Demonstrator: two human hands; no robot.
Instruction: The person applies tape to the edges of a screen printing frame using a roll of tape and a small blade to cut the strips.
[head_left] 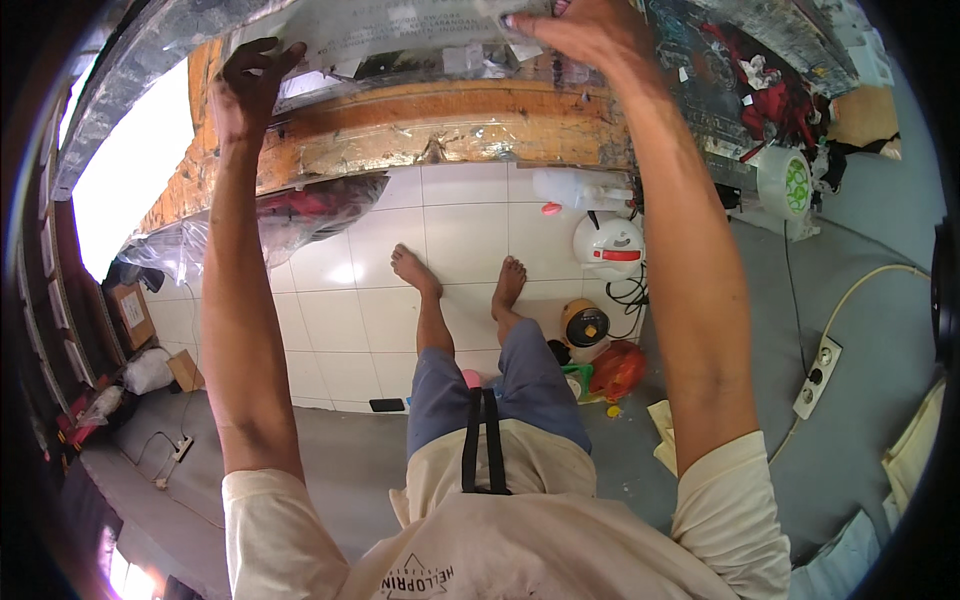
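Note:
A translucent plastic sheet (400,32) with dark print stretches between my hands above a worn wooden bench (440,108). My left hand (248,88) is closed at the sheet's left end, its fingers curled and its thumb toward the print. At the right end, my right hand (598,36) grips the sheet with the thumb lying along it; its other fingers are partly cut off by the upper edge. The far side of the sheet runs out of view.
A tape roll (784,184) stands right of the bench, near dark red cloth (785,112). Below lie a white-and-red appliance (608,246), a red plastic bag (618,370) and a phone (387,405). A power strip (818,376) with its cable lies on the grey surface at right.

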